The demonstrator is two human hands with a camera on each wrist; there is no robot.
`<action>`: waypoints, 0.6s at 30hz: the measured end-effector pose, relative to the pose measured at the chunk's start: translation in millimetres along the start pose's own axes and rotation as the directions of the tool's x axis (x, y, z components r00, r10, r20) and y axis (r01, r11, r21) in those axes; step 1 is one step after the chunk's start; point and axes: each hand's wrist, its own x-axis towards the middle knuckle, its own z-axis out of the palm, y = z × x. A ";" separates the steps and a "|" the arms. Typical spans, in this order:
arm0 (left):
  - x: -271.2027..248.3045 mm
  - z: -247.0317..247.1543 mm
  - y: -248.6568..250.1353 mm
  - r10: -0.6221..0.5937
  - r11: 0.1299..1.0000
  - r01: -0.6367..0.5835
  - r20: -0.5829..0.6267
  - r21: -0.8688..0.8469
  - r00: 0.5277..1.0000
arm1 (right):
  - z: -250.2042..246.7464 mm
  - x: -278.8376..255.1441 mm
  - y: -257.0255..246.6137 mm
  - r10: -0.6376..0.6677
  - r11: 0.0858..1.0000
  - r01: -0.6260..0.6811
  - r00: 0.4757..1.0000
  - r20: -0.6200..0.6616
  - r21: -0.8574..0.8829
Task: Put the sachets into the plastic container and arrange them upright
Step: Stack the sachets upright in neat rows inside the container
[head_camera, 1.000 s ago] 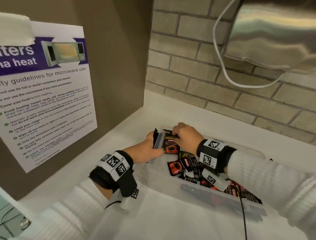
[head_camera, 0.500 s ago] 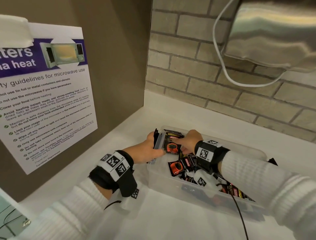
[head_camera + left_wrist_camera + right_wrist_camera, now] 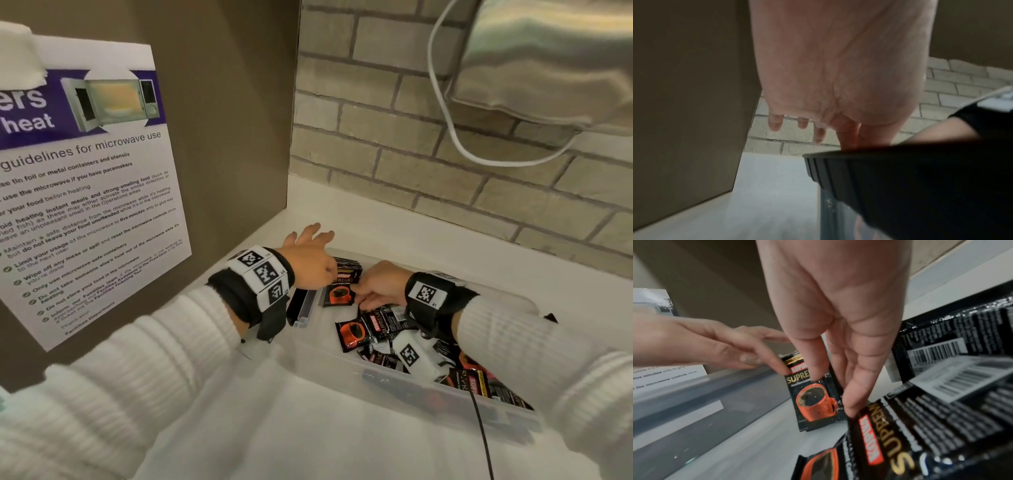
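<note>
A clear rectangular plastic container sits on the white bench, holding black coffee sachets with an orange cup print. A small upright stack of sachets stands at its left end, the loose sachets lying flat further right. The left hand is released, fingers spread, thumb touching the stack's top; the right hand, fingers straight, presses the stack's front face.
</note>
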 end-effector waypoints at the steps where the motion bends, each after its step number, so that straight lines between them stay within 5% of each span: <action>1: 3.5 0.7 1.4 -0.008 1.000 0.008 0.010 0.027 1.000 | -0.6 1.8 1.7 -0.019 1.000 0.019 1.000 0.001 -0.022; 18: 18.0 6.6 2.8 -0.023 0.993 0.025 -0.018 0.118 1.000 | -7.1 -1.3 4.8 -0.014 0.994 0.029 0.991 0.136 -0.108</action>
